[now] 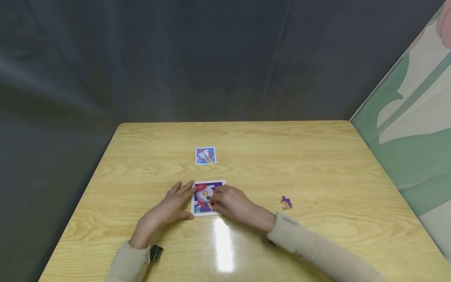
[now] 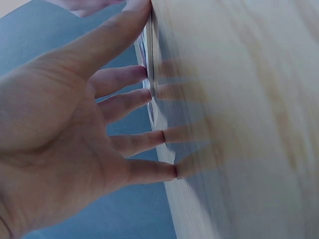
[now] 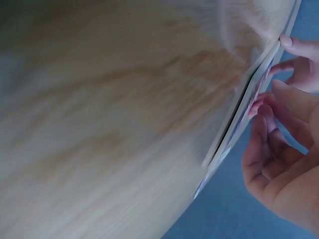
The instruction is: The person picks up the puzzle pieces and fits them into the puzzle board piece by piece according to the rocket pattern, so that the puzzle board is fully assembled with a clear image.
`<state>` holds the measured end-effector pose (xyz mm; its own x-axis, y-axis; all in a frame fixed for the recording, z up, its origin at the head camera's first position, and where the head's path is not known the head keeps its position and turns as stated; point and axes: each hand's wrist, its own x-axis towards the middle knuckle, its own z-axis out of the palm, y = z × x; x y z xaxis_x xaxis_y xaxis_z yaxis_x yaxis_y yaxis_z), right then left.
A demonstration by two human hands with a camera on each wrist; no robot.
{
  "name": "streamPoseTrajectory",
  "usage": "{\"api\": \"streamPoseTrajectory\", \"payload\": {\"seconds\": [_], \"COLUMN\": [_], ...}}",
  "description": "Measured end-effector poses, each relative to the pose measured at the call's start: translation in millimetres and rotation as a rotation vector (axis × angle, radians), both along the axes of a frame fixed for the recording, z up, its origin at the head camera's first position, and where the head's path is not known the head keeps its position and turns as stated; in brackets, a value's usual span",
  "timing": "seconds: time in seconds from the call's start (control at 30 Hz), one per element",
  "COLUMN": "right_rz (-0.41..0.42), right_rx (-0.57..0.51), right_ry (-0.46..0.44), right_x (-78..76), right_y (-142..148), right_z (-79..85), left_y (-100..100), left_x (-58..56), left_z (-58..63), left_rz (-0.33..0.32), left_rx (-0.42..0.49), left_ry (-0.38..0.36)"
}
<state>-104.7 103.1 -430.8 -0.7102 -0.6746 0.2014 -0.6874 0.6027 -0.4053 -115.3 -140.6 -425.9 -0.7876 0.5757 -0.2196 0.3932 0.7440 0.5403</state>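
Note:
A small picture puzzle (image 1: 203, 198) in a white frame lies on the table, showing a white and red cartoon figure on purple. My left hand (image 1: 175, 203) is spread at its left side, fingertips and thumb touching the frame's edge and the tabletop. The right hand (image 1: 231, 201) bends over the puzzle's right part and covers it. In the right wrist view, that hand's fingers (image 3: 256, 154) are curled, with fingertips at the puzzle's face; whether they pinch a piece is hidden. A loose purple and orange puzzle piece (image 1: 286, 202) lies to the right of the right hand.
Beyond the puzzle lies a square picture card (image 1: 205, 155) with a similar figure. The wooden table (image 1: 267, 156) ends at a dark curtain (image 1: 218, 62) behind and on the left. A flower-patterned cloth (image 1: 419, 129) hangs along the right side.

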Motion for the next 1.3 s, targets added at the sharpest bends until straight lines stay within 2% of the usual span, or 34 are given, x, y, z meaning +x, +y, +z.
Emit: {"api": "streamPoseTrajectory", "payload": {"seconds": [0.17,0.37,0.5,0.6,0.7,0.83,0.97,1.1,1.3], "right_rz": [-0.073,-0.179,-0.238,-0.258,-0.288,-0.314,-0.309,-0.305,-0.303], "right_rx": [-0.063,-0.139,-0.158,-0.147,-0.111,-0.013,0.073,0.090,0.048], "right_ry": [0.017,0.148,0.177,0.150,0.082,-0.017,-0.076,-0.105,-0.124], "right_x": [3.1,1.2,3.4,6.1,10.0,18.8,29.0,36.9,42.1], "right_y": [22.6,59.2,84.3,103.6,122.9,144.5,159.8,170.6,181.6], "right_z": [6.8,16.0,18.6,16.6,13.0,8.1,5.0,5.2,3.8], "left_y": [-0.1,0.6,1.1,0.1,-0.8,-1.6,-1.2,-0.5,-0.7], "left_x": [0.5,0.0,0.0,0.4,0.9,1.9,2.4,2.4,1.9], "left_z": [-1.3,0.4,1.7,2.3,2.7,2.4,2.1,2.6,1.9], "left_rz": [0.005,0.005,0.011,0.012,0.006,0.003,0.005,0.007,0.007], "left_rx": [-0.010,-0.005,-0.007,-0.004,0.008,0.004,-0.007,-0.008,0.002], "left_ry": [-0.001,-0.018,-0.025,-0.029,-0.034,-0.037,-0.030,-0.023,-0.014]}}
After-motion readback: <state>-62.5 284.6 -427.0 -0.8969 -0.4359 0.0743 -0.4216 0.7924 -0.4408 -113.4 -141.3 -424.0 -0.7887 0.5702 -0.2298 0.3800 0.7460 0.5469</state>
